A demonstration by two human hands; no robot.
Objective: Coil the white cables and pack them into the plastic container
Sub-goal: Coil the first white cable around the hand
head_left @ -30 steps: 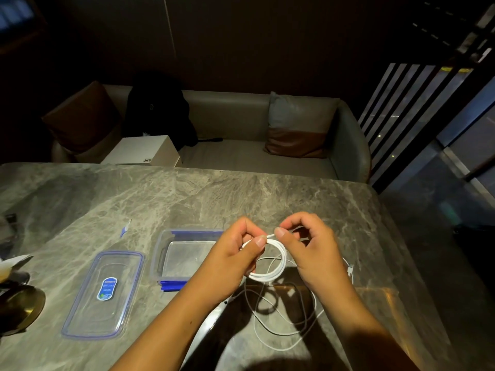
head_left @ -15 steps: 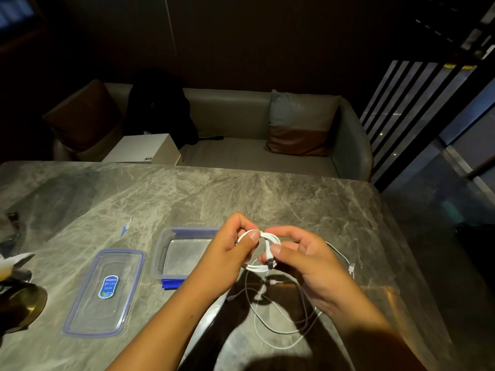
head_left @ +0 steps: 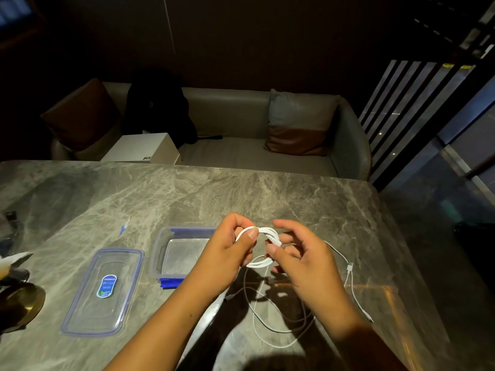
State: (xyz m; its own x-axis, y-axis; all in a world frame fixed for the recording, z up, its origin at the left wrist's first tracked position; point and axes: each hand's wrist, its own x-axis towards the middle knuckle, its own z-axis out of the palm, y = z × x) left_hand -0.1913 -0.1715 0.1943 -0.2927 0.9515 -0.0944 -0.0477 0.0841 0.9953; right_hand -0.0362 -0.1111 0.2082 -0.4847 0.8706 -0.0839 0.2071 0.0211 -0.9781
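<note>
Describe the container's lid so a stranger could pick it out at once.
Start at the grey marble table. Left of the open plastic container lies the lid, flat and apart from it. Only it carries an oval blue label in its middle.

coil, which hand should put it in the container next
Left, probably: the left hand grips the coil and is next to the open container; the right hand pinches its end, farther away.

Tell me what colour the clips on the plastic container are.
Blue: the clips edge the clear plastic container, seen best in the head view.
</note>
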